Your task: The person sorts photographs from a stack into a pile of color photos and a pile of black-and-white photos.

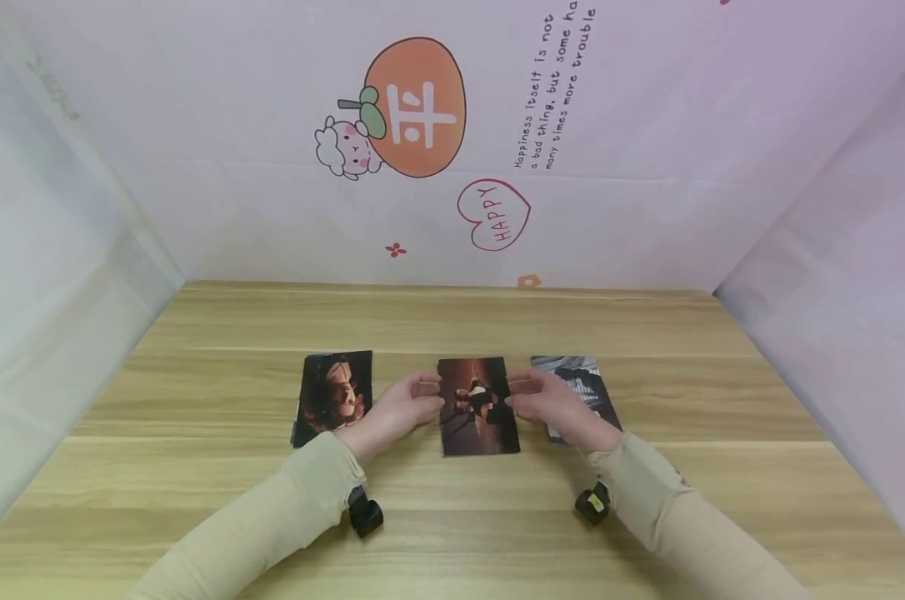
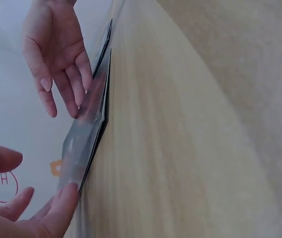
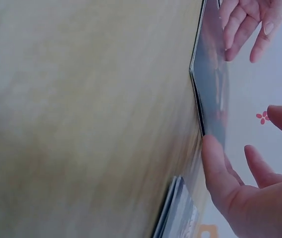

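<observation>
A small stack of photo cards (image 1: 480, 425) lies in the middle of the table, its top picture showing figures against a dark brown background. At its left edge is my left hand (image 1: 398, 410), fingers loosely extended and fingertips touching the side. My right hand (image 1: 556, 407) mirrors it at the right edge, thumb apart from the fingers. The right wrist view shows a fingertip (image 3: 213, 148) right at the stack's edge. Both wrist views show the stack (image 2: 89, 134) edge-on, with thin layers.
Left of the middle stack lies another photo stack (image 1: 332, 392) with a dark portrait on top. A third stack (image 1: 589, 385), greyish, sits partly under my right forearm and hand. White printed cloth (image 1: 272, 225) walls the wooden table (image 1: 452, 533) at the back and sides.
</observation>
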Available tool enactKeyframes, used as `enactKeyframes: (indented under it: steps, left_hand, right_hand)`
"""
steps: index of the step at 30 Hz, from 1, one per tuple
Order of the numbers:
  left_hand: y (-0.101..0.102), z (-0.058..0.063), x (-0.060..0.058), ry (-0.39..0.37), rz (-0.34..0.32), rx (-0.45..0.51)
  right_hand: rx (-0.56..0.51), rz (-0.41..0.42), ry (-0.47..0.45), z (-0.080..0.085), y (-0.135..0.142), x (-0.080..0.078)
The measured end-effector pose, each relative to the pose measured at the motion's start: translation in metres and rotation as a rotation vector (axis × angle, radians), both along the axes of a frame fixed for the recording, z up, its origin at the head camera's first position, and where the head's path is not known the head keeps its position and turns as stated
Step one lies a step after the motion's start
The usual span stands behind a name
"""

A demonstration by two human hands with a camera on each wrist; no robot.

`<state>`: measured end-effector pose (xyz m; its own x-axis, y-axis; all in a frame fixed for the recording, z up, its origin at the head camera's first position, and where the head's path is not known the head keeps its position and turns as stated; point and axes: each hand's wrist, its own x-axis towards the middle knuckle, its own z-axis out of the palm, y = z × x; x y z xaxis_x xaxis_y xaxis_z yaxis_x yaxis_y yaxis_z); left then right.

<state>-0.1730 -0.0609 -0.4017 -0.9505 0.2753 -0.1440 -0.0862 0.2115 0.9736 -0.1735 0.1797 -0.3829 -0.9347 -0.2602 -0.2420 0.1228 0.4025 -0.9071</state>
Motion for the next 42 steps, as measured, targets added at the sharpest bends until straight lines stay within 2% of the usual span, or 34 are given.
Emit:
enactKeyframes:
  steps: [6, 14, 18, 23, 27, 32, 36, 42]
  left_hand:
    - [-0.002, 0.003, 0.002, 0.061, 0.063, -0.034]
    - [-0.013, 0.002, 0.0, 0.056, 0.155, -0.029]
    - [-0.023, 0.001, -0.001, 0.078, 0.184, -0.042]
    - [-0.036, 0.004, -0.001, 0.071, 0.205, -0.063]
    - [-0.048, 0.006, 0.001, 0.061, 0.204, -0.038]
    - [-0.064, 0.008, 0.005, 0.045, 0.212, -0.024]
    - [-0.075, 0.011, 0.005, 0.001, 0.223, -0.006]
    - [-0.095, 0.014, 0.007, -0.002, 0.191, 0.013]
  right_hand:
    - [-0.139, -0.017, -0.027, 0.0, -0.002, -0.001]
    - [-0.132, -0.043, 0.032, -0.003, -0.016, -0.003]
    - [-0.137, -0.067, 0.018, -0.002, -0.027, -0.004]
    - [-0.161, -0.082, -0.001, -0.001, -0.042, -0.008]
    - [-0.173, -0.114, -0.003, -0.003, -0.057, -0.01]
    - [-0.169, -0.093, 0.004, -0.004, -0.074, -0.009]
    - [-0.173, -0.069, 0.014, -0.003, -0.087, -0.01]
    - [-0.173, -0.047, 0.042, -0.003, -0.106, -0.015]
